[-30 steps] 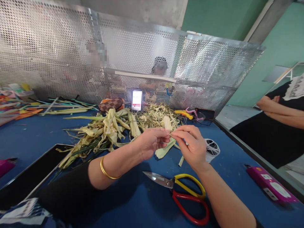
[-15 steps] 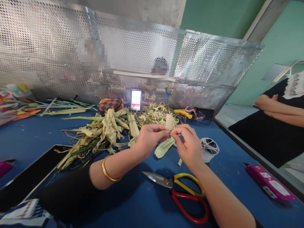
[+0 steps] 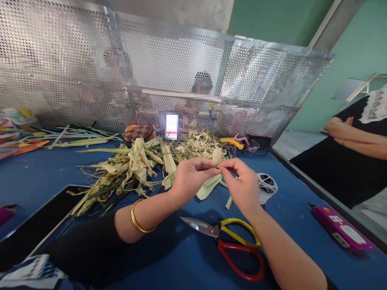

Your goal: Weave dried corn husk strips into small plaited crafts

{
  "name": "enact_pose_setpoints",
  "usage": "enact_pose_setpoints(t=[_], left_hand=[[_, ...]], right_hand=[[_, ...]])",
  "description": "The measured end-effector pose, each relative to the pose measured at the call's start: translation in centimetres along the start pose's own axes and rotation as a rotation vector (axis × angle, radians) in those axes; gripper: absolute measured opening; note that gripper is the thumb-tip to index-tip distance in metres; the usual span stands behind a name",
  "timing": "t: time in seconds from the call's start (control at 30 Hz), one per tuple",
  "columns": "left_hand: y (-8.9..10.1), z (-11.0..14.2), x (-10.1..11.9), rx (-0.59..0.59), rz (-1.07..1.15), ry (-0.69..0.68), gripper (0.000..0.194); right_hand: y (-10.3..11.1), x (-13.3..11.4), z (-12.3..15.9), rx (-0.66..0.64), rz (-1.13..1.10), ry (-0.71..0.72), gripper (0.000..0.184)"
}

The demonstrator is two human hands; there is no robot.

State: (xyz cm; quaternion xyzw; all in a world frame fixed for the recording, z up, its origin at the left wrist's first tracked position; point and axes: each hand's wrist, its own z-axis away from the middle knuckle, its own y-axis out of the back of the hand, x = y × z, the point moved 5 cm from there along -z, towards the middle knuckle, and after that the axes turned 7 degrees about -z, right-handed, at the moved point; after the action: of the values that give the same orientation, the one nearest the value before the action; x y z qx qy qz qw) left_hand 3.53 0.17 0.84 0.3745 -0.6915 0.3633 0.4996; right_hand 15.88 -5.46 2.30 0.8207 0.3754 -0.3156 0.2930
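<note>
On the blue table [image 3: 302,221], a black tray [image 3: 33,231] is lying at eight o'clock, a husk pile [image 3: 133,165] overlapping its far corner. Scissors [image 3: 214,230] are resting between five and six. Left hand [image 3: 192,177] and right hand [image 3: 242,181] are pinching narrowly together. Around nine-thirty a pouch [image 3: 137,132] is hiding its contents; at four a tub or reel [image 3: 263,198] is showing white strands [image 3: 265,175]. The husk strip [image 3: 216,156] they are holding is rising just off centre.
</note>
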Motion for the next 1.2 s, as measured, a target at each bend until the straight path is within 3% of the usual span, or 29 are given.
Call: enact_pose_setpoints(t=[0.23, 0.43, 0.57, 0.83, 1.2], left_hand=[[0.0, -0.2, -0.1, 0.001, 0.014, 0.015, 0.015], [0.2, -0.5, 0.0, 0.0, -0.085, 0.015, 0.009], [0.5, -0.6, 0.6, -0.013, -0.183, -0.024, 0.007], [0.6, -0.5, 1.0, -0.062, -0.024, 0.155, 0.009], [0.6, -0.4, 0.7, -0.074, 0.0, 0.191, 0.011]], right_hand=[[0.2, 0.4, 0.0, 0.044, -0.11, -0.047, 0.012], [0.2, -0.1, 0.3, 0.085, 0.06, 0.05, 0.005], [-0.3, 0.4, 0.1, -0.003, -0.114, -0.021, 0.005], [-0.1, -1.9, 0.1, -0.117, 0.061, 0.331, 0.011], [0.2, -1.9, -0.1, -0.081, 0.06, 0.333, 0.011]])
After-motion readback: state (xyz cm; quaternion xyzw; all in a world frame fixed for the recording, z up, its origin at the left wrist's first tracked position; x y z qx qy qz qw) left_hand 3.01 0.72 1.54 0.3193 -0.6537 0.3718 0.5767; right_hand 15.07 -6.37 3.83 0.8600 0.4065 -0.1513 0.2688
